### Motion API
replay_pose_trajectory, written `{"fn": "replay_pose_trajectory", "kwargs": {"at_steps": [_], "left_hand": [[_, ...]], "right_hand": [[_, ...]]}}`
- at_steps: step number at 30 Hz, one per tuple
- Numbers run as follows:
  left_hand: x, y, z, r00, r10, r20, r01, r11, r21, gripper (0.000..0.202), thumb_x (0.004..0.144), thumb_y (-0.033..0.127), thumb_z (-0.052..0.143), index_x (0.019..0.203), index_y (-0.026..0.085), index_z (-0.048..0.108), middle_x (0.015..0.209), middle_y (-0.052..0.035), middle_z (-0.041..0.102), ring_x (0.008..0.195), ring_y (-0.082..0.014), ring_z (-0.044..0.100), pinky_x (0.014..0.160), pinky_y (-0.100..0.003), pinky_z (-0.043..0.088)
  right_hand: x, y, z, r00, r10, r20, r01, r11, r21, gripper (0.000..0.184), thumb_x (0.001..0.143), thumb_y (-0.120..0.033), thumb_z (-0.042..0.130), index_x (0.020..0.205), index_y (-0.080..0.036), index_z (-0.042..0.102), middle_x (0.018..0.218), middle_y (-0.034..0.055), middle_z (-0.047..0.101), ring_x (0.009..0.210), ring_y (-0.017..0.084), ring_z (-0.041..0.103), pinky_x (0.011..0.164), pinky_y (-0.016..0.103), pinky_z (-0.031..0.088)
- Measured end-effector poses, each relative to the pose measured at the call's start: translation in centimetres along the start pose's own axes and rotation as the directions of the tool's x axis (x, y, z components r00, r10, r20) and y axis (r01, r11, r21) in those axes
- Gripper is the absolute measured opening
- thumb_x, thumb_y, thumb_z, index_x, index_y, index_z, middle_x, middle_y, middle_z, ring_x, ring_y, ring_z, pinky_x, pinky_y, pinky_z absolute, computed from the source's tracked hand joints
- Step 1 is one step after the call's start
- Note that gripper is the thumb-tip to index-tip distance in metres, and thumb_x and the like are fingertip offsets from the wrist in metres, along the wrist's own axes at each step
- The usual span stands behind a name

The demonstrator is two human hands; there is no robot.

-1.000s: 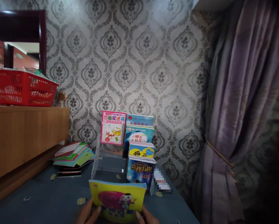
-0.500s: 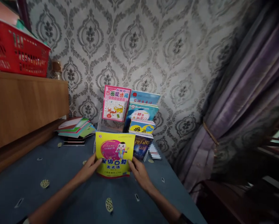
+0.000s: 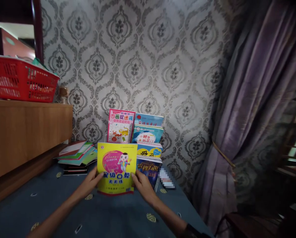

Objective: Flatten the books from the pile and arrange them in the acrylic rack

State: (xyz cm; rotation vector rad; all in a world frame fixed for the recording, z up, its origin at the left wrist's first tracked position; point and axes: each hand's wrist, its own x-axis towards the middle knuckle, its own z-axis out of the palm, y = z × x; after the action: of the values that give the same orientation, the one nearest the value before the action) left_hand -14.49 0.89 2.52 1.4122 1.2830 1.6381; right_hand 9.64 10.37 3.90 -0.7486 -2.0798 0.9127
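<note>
A yellow workbook with a pink shape and a cartoon child on its cover is held upright between both hands. My left hand is closed on its left edge, thumb on the front. On the opposite edge, my right hand grips it the same way. Behind it rises a pink picture book, its lower part hidden by the workbook. To the right, blue children's books stand in stepped rows, with a dark blue book in front. The workbook mostly hides the clear rack behind it.
Several thin books and folders lie piled at the left on the blue patterned cloth. A wooden cabinet carries a red basket. A blurred-out item lies right of the books; a purple curtain hangs beyond.
The view has tilted up, so the scene sits lower. Both hands still hold the yellow workbook, which now covers more of the clear rack and the foot of the pink book.
</note>
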Motion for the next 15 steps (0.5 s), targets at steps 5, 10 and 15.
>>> {"fn": "replay_pose_trajectory", "kwargs": {"at_steps": [5,10,15], "left_hand": [[7.2,6.7,-1.3,0.981,0.190,-0.034,-0.190,0.982,0.021,0.058,0.073,0.063,0.068,0.105,0.016,0.060,0.104,-0.0102,0.072,0.096,-0.0287,0.067,0.079,-0.038,0.056],[14.0,12.5,-2.5,0.900,0.409,-0.151,-0.404,0.912,0.065,0.055,0.069,0.057,0.071,0.104,0.017,0.058,0.102,-0.0075,0.071,0.095,-0.0257,0.066,0.069,-0.030,0.054],[17.4,13.2,-3.4,0.873,0.442,-0.206,-0.441,0.896,0.051,0.050,0.072,0.049,0.067,0.108,0.015,0.056,0.106,-0.0093,0.070,0.093,-0.0242,0.066,0.057,-0.023,0.050]], "right_hand": [[7.1,-5.8,-3.5,0.966,-0.232,-0.115,0.200,0.950,-0.238,0.031,0.092,-0.046,0.037,0.083,-0.020,0.052,0.078,0.0043,0.063,0.072,0.019,0.056,0.066,0.030,0.044],[13.9,-12.0,-6.8,0.914,-0.364,-0.178,0.267,0.872,-0.411,0.021,0.093,-0.036,0.040,0.085,-0.020,0.051,0.078,0.0018,0.059,0.071,0.017,0.053,0.067,0.028,0.040],[18.4,-14.4,-8.0,0.905,-0.384,-0.181,0.250,0.827,-0.504,0.019,0.094,-0.030,0.044,0.083,-0.018,0.055,0.074,0.0000,0.056,0.071,0.016,0.053,0.069,0.027,0.039]]}}
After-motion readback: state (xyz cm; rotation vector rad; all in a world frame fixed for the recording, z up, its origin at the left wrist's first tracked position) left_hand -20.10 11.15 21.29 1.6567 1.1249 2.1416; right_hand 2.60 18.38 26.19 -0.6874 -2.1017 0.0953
